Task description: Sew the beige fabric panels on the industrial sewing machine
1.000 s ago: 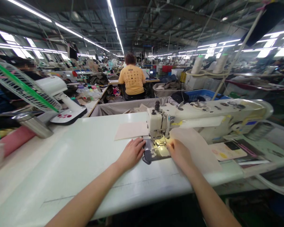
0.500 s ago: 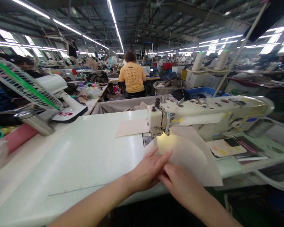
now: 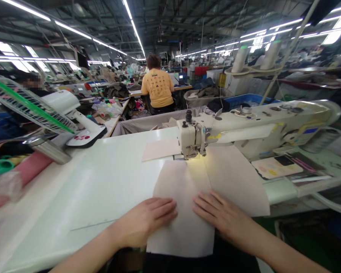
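Observation:
A pale pinkish fabric panel (image 3: 184, 212) lies spread under the head of a sewing machine (image 3: 191, 138), its near end hanging past the table edge. A crease or seam runs from the lit needle area toward me, with more of the same pale fabric (image 3: 233, 174) to its right. My left hand (image 3: 155, 216) rests on the panel's left edge, fingers stretched out and close together; its thumb is hidden. Beside the crease, my right hand (image 3: 213, 210) lies flat with its fingers slightly spread. Another pale piece (image 3: 159, 149) sits behind and left of the machine head.
A white fan (image 3: 74, 117) and a metal flask (image 3: 48, 148) stand at the left. Thread cones (image 3: 240, 60) rise behind the machine. A phone-like item (image 3: 277, 167) lies at the right. A person in a yellow shirt (image 3: 157, 87) sits ahead, facing away.
My hands, close together over the fabric before, have moved apart. A fabric layer now lies opened out to the left and toward me. The camera view has shifted slightly.

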